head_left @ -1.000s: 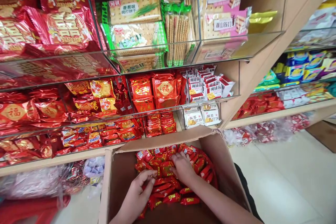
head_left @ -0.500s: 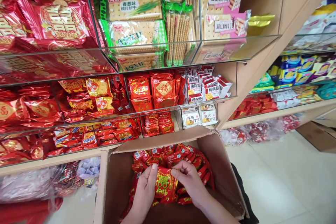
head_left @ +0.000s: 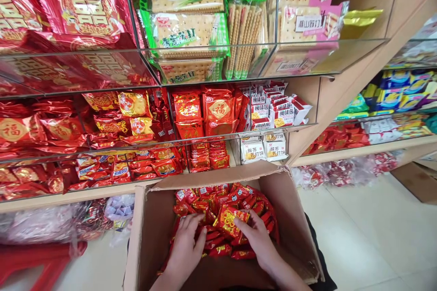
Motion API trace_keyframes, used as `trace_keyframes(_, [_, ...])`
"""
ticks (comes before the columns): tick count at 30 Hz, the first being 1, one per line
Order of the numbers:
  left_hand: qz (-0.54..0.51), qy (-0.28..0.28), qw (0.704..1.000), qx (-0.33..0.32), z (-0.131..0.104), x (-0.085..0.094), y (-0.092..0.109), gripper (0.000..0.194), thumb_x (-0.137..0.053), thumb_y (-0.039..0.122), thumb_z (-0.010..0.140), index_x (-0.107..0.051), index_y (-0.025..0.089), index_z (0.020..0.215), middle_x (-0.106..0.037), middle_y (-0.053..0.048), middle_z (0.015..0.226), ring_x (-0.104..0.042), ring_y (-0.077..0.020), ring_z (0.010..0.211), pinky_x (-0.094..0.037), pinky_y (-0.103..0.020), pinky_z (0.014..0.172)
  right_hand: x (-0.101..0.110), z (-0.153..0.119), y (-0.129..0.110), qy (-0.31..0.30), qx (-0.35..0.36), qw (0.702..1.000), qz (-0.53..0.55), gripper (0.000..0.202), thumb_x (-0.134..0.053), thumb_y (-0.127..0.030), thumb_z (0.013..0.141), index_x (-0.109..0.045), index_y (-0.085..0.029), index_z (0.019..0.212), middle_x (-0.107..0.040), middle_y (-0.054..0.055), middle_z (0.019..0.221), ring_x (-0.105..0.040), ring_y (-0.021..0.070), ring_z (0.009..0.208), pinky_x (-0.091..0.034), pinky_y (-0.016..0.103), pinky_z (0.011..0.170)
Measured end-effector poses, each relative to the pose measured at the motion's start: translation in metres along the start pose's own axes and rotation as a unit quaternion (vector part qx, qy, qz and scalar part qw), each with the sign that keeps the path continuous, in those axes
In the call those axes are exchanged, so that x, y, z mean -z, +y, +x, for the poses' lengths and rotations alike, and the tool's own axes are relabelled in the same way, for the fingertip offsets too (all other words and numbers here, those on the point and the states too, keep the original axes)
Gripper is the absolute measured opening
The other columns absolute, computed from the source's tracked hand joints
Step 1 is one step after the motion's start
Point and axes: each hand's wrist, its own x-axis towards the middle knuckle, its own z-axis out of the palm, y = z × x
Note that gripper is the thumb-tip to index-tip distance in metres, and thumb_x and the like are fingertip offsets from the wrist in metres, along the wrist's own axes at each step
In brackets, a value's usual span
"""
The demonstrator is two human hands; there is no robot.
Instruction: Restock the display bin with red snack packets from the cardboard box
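A cardboard box [head_left: 290, 218] holds a heap of small red snack packets [head_left: 220, 250]. Between thumb and fingers, my right hand [head_left: 256, 236] grips the right edge of a red packet with gold print [head_left: 228, 219], tilted just over the heap. My left hand [head_left: 187, 243] is over the heap's left side, thumb spread from the fingers, with nothing seen in it. Its fingertips are near or on the packets; whether they touch I cannot tell.
Behind the box, shelves with clear dividers carry green-edged cracker packs [head_left: 191, 32], red packets [head_left: 218, 109] and white packets [head_left: 264, 150]. Plastic-wrapped goods [head_left: 44, 223] and a red stool [head_left: 41, 254] are at lower left. Another cardboard piece [head_left: 414, 182] lies on the tiled floor [head_left: 362, 227].
My left hand has let go of the packet and opened, moving slightly left. My right hand has moved the packet right and up, tilting it. The view has shifted a little.
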Motion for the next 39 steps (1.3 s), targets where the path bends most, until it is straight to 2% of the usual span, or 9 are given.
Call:
trace_keyframes(9, [0.123, -0.158, 0.979, -0.027, 0.015, -0.001, -0.014, 0.030, -0.041, 0.027, 0.080, -0.057, 0.023, 0.106, -0.062, -0.005, 0.104, -0.055, -0.0199, 0.097, -0.040, -0.034, 0.086, 0.003, 0.003, 0.009, -0.031, -0.026, 0.995, 0.093, 0.026, -0.066, -0.032, 0.064, -0.055, -0.017, 0.084, -0.064, 0.003, 0.081, -0.061, 0.0188, 0.075, -0.046, 0.032, 0.072])
trace_keyframes(15, [0.064, -0.107, 0.992, -0.031, 0.023, -0.003, -0.019, 0.031, -0.042, 0.029, 0.080, -0.056, 0.021, 0.107, -0.061, -0.007, 0.106, -0.053, -0.0207, 0.099, -0.040, -0.036, 0.089, 0.004, 0.006, 0.010, -0.039, -0.018, 0.995, 0.089, 0.026, -0.066, -0.033, 0.065, -0.055, -0.017, 0.082, -0.064, 0.002, 0.079, -0.060, 0.0168, 0.071, -0.046, 0.028, 0.067])
trace_keyframes(20, [-0.106, 0.011, 0.994, 0.018, 0.023, 0.000, 0.010, 0.037, -0.037, 0.036, 0.084, -0.047, 0.021, 0.116, -0.056, -0.006, 0.113, -0.049, -0.0187, 0.107, -0.036, -0.036, 0.095, 0.004, 0.005, 0.010, -0.054, -0.009, 0.996, 0.076, 0.031, -0.069, -0.035, 0.063, -0.055, -0.017, 0.084, -0.064, 0.001, 0.076, -0.058, 0.0155, 0.069, -0.045, 0.026, 0.066])
trace_keyframes(25, [-0.199, -0.082, 0.972, 0.093, 0.018, -0.007, 0.034, 0.037, -0.037, 0.045, 0.082, -0.051, 0.019, 0.104, -0.062, -0.003, 0.082, -0.060, -0.0171, 0.074, -0.051, -0.027, 0.059, -0.001, -0.002, 0.010, -0.117, -0.001, 0.991, 0.064, 0.029, -0.068, -0.034, 0.064, -0.055, -0.017, 0.083, -0.060, -0.002, 0.071, -0.056, 0.0130, 0.065, -0.044, 0.024, 0.063])
trace_keyframes(28, [-0.154, -0.053, 0.985, 0.058, 0.013, -0.006, 0.043, 0.030, -0.036, 0.043, 0.083, -0.052, 0.019, 0.094, -0.059, 0.000, 0.066, -0.057, -0.0147, 0.058, -0.047, -0.024, 0.048, -0.001, -0.013, 0.000, -0.179, -0.035, 0.983, 0.020, 0.030, -0.067, -0.035, 0.064, -0.054, -0.018, 0.086, -0.059, -0.002, 0.072, -0.055, 0.0118, 0.062, -0.044, 0.022, 0.054])
trace_keyframes(30, [-0.112, -0.024, 0.993, -0.020, 0.011, 0.006, 0.050, 0.024, -0.038, 0.037, 0.083, -0.050, 0.020, 0.096, -0.060, 0.000, 0.069, -0.058, -0.0137, 0.061, -0.048, -0.023, 0.054, 0.001, -0.022, -0.019, -0.210, -0.018, 0.976, -0.047, 0.030, -0.065, -0.036, 0.066, -0.053, -0.018, 0.087, -0.058, -0.001, 0.075, -0.055, 0.0121, 0.060, -0.044, 0.022, 0.050])
trace_keyframes(33, [-0.032, 0.044, 0.985, -0.162, 0.017, 0.046, 0.062, 0.025, -0.043, 0.026, 0.083, -0.046, 0.021, 0.107, -0.063, -0.002, 0.086, -0.059, -0.0134, 0.078, -0.047, -0.023, 0.071, 0.004, -0.028, -0.067, -0.178, 0.139, 0.952, -0.206, 0.026, -0.061, -0.034, 0.070, -0.054, -0.018, 0.090, -0.059, 0.001, 0.084, -0.056, 0.0132, 0.068, -0.046, 0.024, 0.060])
trace_keyframes(36, [0.101, 0.129, 0.953, -0.254, 0.038, 0.098, 0.063, 0.021, -0.047, 0.022, 0.080, -0.053, 0.021, 0.099, -0.062, -0.003, 0.089, -0.057, -0.0150, 0.085, -0.042, -0.027, 0.080, 0.004, -0.012, -0.122, -0.097, 0.332, 0.867, -0.359, 0.022, -0.053, -0.029, 0.077, -0.054, -0.018, 0.097, -0.061, 0.003, 0.087, -0.056, 0.0143, 0.076, -0.045, 0.026, 0.070])
trace_keyframes(39, [0.181, 0.119, 0.954, -0.206, 0.069, 0.135, 0.049, 0.021, -0.042, 0.032, 0.081, -0.056, 0.019, 0.091, -0.063, -0.004, 0.086, -0.056, -0.0175, 0.083, -0.040, -0.029, 0.078, -0.006, 0.031, -0.156, -0.067, 0.424, 0.766, -0.479, 0.024, -0.049, -0.025, 0.080, -0.054, -0.017, 0.102, -0.062, 0.005, 0.092, -0.056, 0.0163, 0.084, -0.043, 0.029, 0.076])
